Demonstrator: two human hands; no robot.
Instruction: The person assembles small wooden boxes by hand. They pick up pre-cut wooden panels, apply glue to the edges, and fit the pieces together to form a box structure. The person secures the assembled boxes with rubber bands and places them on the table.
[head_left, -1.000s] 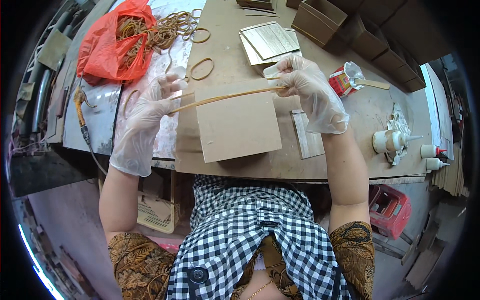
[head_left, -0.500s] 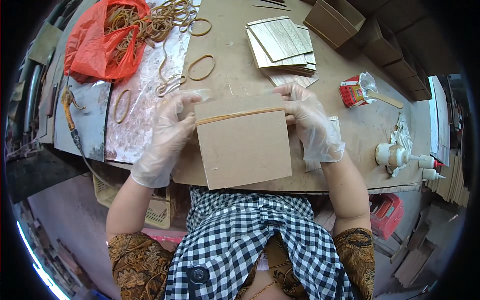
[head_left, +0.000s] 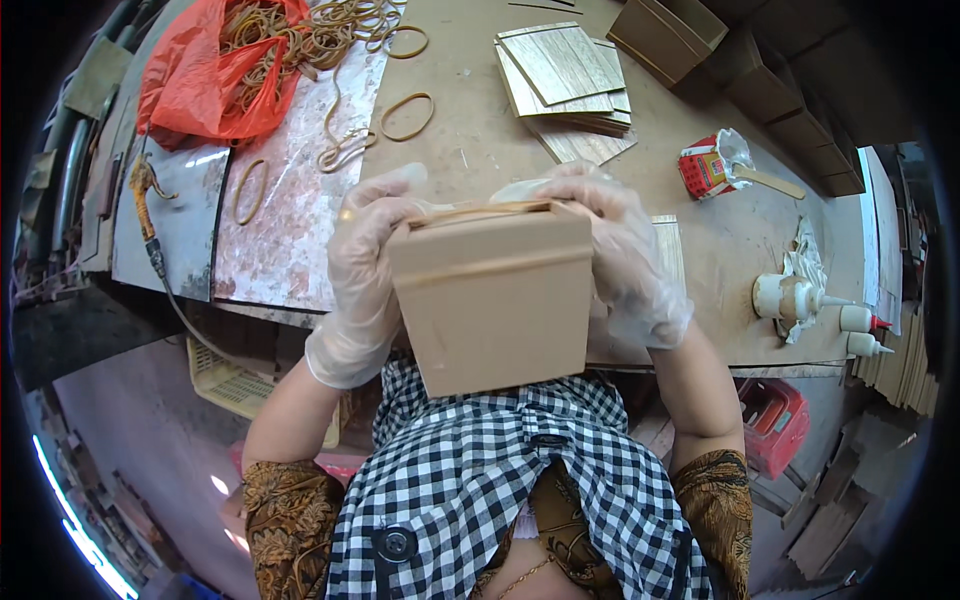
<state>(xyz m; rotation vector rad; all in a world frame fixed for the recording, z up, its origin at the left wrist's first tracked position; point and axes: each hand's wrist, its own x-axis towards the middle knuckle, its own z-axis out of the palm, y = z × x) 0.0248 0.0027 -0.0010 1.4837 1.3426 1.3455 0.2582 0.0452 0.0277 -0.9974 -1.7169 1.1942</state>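
Between my two gloved hands is a brown fibreboard box (head_left: pixel 490 320), its broad flat face tilted up at the front edge of the table. One rubber band (head_left: pixel 500 265) runs across this face below the upper edge, and another tan band (head_left: pixel 480 209) shows along the top. My left hand (head_left: pixel 365 260), in a clear plastic glove, closes on the box's upper left corner. At the upper right corner my right hand (head_left: pixel 625 250), gloved likewise, has its fingers curled round the edge. The fingertips behind the box are partly hidden.
A red plastic bag (head_left: pixel 190 90) of rubber bands lies at far left, with loose bands nearby. Wood-grained panels (head_left: pixel 560 70) are stacked at the back. Rightward are a red tub (head_left: pixel 705 170) with a wooden stick, glue bottles (head_left: pixel 785 305) and brown boxes (head_left: pixel 670 40).
The box has tipped and come slightly closer to me, bringing its top edge and a band there into view. Both hands have shifted their hold along its upper corners.
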